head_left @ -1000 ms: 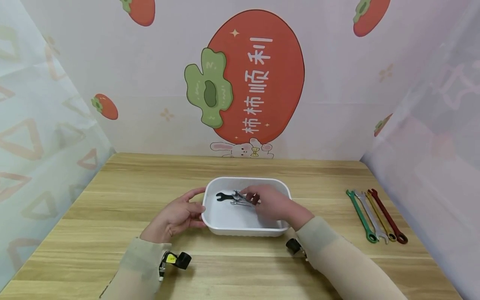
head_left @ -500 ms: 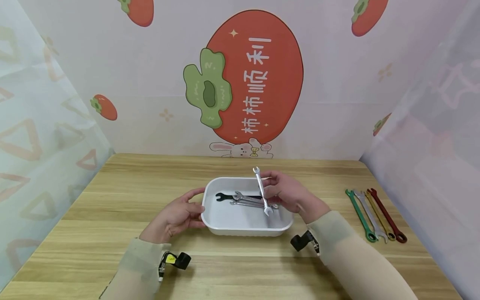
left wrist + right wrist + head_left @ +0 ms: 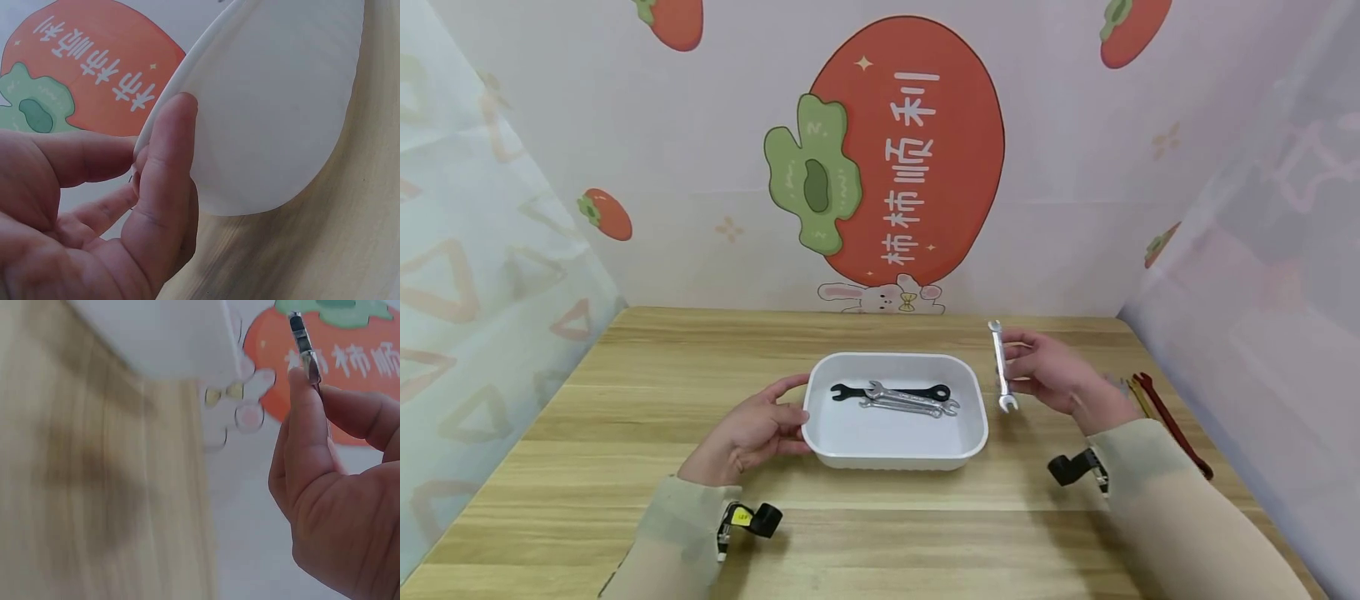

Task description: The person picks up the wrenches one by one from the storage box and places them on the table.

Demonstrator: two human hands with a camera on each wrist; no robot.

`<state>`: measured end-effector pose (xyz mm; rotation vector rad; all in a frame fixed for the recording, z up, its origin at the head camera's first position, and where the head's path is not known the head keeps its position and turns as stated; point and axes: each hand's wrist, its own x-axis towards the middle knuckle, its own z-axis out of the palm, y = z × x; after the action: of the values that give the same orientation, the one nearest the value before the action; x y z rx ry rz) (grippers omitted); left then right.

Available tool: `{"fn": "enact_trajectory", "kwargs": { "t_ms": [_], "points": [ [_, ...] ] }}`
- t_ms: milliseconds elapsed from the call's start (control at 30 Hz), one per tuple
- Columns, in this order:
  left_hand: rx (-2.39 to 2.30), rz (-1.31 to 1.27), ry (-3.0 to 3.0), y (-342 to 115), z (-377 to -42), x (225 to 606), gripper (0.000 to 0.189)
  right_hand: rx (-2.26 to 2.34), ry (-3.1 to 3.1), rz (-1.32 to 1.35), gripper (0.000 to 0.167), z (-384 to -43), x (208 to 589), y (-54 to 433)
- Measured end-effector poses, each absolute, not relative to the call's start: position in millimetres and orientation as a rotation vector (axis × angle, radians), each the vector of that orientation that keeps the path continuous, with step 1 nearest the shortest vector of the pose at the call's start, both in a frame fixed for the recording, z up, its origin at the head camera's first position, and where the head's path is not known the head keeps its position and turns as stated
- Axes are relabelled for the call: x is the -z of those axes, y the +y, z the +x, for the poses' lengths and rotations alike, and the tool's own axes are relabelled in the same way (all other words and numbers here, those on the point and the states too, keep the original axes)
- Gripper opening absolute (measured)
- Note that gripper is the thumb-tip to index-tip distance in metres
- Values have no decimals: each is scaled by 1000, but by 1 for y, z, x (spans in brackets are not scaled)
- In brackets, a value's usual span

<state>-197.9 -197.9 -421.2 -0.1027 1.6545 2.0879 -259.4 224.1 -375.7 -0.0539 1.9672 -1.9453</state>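
Holding a slim silver double-ended wrench [image 3: 1001, 367] between thumb and fingers, a person's right hand [image 3: 1051, 377] is raised above a wood-grain table [image 3: 880, 542], to the right of a white tray [image 3: 891, 460]. The pinch is closed on the wrench's middle; the wrench stands nearly upright, leaning slightly, clear of the tray, with a forked end at top and bottom. From the right wrist, it appears almost edge-on.

The left hand [image 3: 751, 435] pinches the tray's left end: its fingers lie against the outside wall and its thumb meets the rim, as the left wrist view shows more closely. Inside the tray, towards the back, lie a black wrench [image 3: 917, 392] and two silver wrenches [image 3: 901, 402], one crossing over the black one.

At the table's right side, partly hidden behind the right arm, lie a dark red wrench [image 3: 1172, 425] and a gold wrench [image 3: 1141, 398]. Behind the table, a pale backdrop [image 3: 700, 267] carries a large orange-red persimmon [image 3: 947, 167] with white Chinese characters, a small rabbit [image 3: 886, 298] below it.
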Motion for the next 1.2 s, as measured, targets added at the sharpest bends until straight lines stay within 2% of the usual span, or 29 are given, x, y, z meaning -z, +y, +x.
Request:
{"fn": "enact_trajectory", "kwargs": {
  "t_ms": [267,467,833,1200],
  "points": [
    [-2085,-108,1660,-198,-197,420,70,1715,2199,9,63,-251,389,287],
    [-2090,-106,1654,-200,-197,421,71,1580,2309,36,65,-248,400,313],
    [-2088,-97,1653,-198,-198,420,71,1240,2516,93,55,-240,412,338],
    [-2093,-100,1653,-198,-198,421,71,1077,2555,90,51,-237,418,341]
  ]
}}
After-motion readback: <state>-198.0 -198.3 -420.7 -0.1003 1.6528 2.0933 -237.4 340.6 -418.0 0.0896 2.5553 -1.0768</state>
